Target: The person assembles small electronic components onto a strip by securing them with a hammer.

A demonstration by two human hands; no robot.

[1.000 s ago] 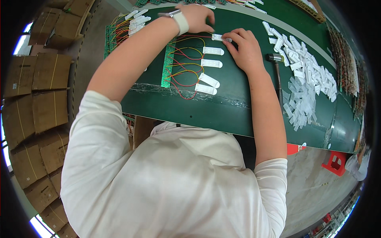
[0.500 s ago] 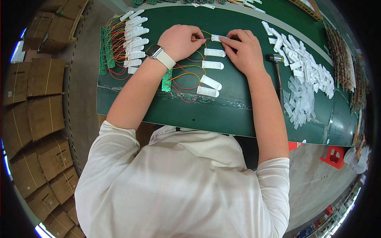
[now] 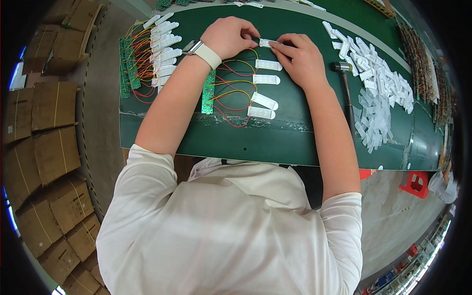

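Observation:
My left hand (image 3: 231,37) and my right hand (image 3: 301,55) meet over a small white plastic light module (image 3: 266,43) at the far side of the green table (image 3: 275,142); both pinch it between their fingertips. Red, yellow and green wires run from it to a narrow green circuit board (image 3: 208,93) lying under my left forearm. Several more white modules (image 3: 265,78) on the same wires lie in a column just below my hands. A white watch band is on my left wrist.
A finished batch of green boards with white modules (image 3: 150,54) lies at the table's left end. A hammer (image 3: 344,83) rests right of my right forearm, beside a heap of loose white covers (image 3: 378,93). Cardboard boxes (image 3: 44,132) line the floor at left. A red crate (image 3: 417,183) stands lower right.
My left hand has come back from the far left of the table to the module in my right hand. My right hand has hardly moved.

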